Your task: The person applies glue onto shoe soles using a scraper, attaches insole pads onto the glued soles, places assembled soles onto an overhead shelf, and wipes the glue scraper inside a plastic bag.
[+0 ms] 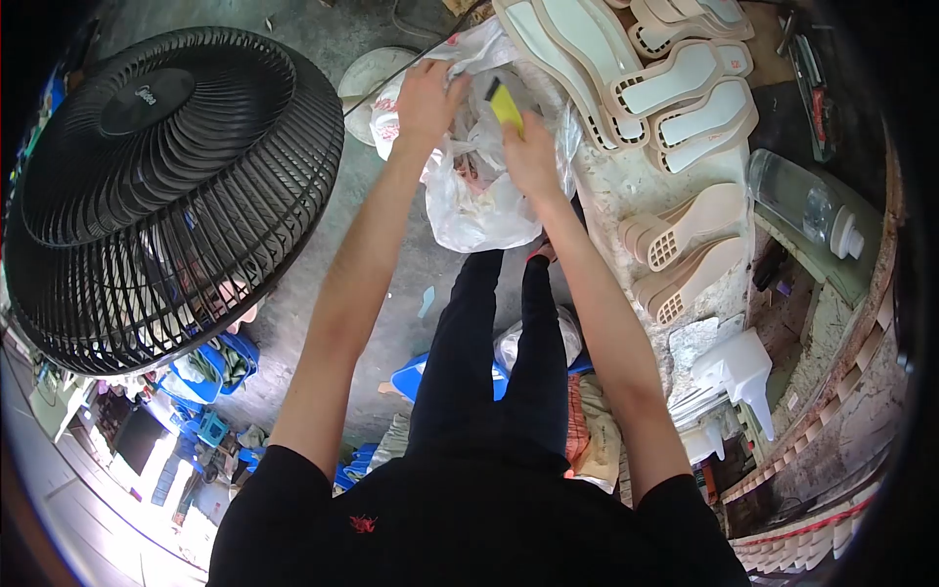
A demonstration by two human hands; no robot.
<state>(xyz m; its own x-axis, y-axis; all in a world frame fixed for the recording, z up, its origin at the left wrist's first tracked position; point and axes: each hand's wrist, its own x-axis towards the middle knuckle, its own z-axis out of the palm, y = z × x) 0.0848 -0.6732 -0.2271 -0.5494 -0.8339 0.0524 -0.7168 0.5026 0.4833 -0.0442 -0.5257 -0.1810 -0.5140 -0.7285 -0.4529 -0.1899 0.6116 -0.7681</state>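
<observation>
A white translucent plastic bag (pixel 479 210) hangs open in front of my legs, its mouth upward. Light-coloured scraps (pixel 474 176) show inside. My left hand (pixel 425 103) grips the bag's rim on the left, fingers bent over the plastic. My right hand (pixel 531 161) is at the opening's right side, closed around a flat yellow object with a black end (pixel 505 108); its exact kind is not clear. The black end points up and left over the bag.
A large black fan (pixel 176 196) stands close on my left. On the right, a worn bench (pixel 611 191) bears several pale shoe soles (pixel 675 93), wedge soles (pixel 685 230) and a clear bottle (pixel 802 201). A blue stool (pixel 406 377) is by my legs.
</observation>
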